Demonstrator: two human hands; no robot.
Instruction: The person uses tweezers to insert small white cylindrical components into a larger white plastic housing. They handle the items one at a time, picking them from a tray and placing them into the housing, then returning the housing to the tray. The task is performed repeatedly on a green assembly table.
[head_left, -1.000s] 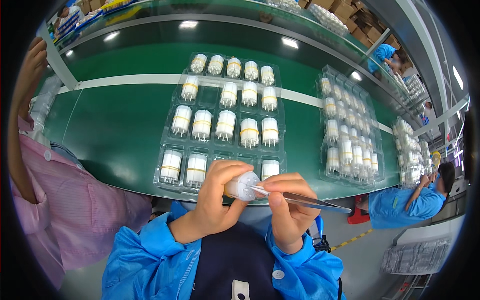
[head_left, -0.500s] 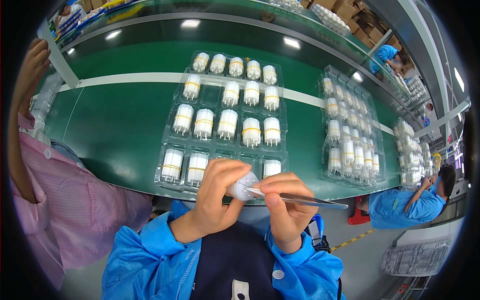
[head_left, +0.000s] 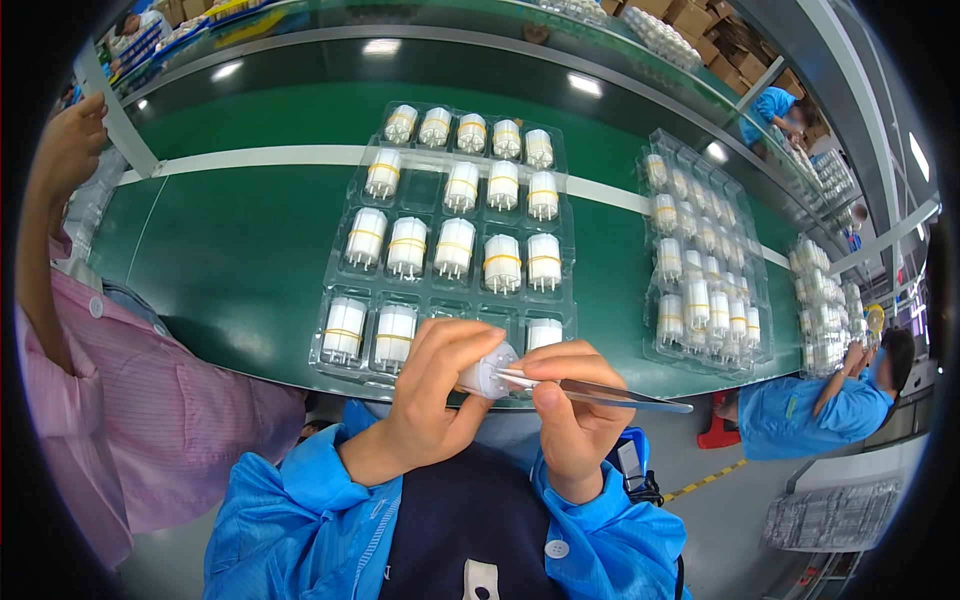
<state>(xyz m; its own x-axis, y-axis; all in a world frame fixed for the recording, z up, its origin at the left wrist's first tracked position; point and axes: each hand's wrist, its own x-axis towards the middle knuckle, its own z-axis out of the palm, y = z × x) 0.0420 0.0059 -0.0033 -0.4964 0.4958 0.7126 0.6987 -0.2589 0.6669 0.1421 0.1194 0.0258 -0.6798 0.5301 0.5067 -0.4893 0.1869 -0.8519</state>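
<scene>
My left hand (head_left: 428, 392) is closed around a white cylindrical plug part (head_left: 486, 376), its round end turned toward my right hand. Pinched in my right hand (head_left: 578, 405) is a pair of metal tweezers (head_left: 625, 397), with the tips at the plug part's end face. What the tips grip, if anything, is too small to make out. Just beyond my hands lies a clear plastic tray (head_left: 422, 192) with rows of white plug parts (head_left: 456, 247), each with metal pins and a yellow band. Some pockets hold no part, and my hands hide part of the nearest row.
The trays rest on a green worktop (head_left: 240, 250) crossed by a white strip. Another loaded tray (head_left: 705, 260) sits to the right, with stacked ones (head_left: 822, 310) farther along. A person in pink (head_left: 150, 420) stands close at left; one in blue (head_left: 810, 415) works at right.
The tweezers have shifted slightly at the plug part's end, and the part has turned a little. My hands stay nearly in place. The hand of the person at left has moved.
</scene>
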